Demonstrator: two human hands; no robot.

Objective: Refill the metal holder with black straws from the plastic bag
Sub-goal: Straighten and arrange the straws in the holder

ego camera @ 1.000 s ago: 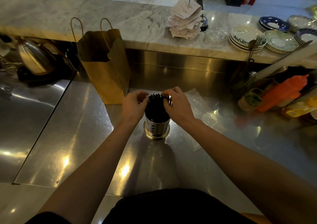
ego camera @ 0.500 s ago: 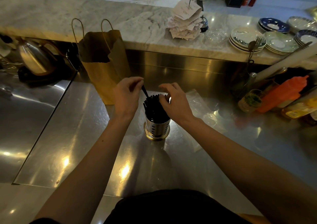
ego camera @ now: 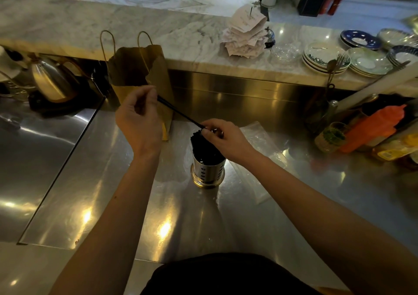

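Observation:
A perforated metal holder [ego camera: 207,173] stands on the steel counter, packed with black straws [ego camera: 203,146]. My left hand [ego camera: 139,118] is raised up and left of the holder, pinching the upper end of a single black straw [ego camera: 178,112] that slants down to the bundle. My right hand [ego camera: 222,139] rests on the top of the bundle, its fingertips at that straw's lower end. The clear plastic bag [ego camera: 260,143] lies flat on the counter just right of the holder, partly under my right arm.
A brown paper bag [ego camera: 138,77] stands behind my left hand. A metal kettle [ego camera: 51,81] sits far left. Sauce bottles [ego camera: 373,128] and a small jar [ego camera: 331,137] crowd the right. The marble ledge [ego camera: 135,27] holds stacked plates [ego camera: 325,57] and receipts [ego camera: 245,34].
My left hand has risen up and to the left, drawing one black straw out of the bundle. My right hand has stayed on top of the straws.

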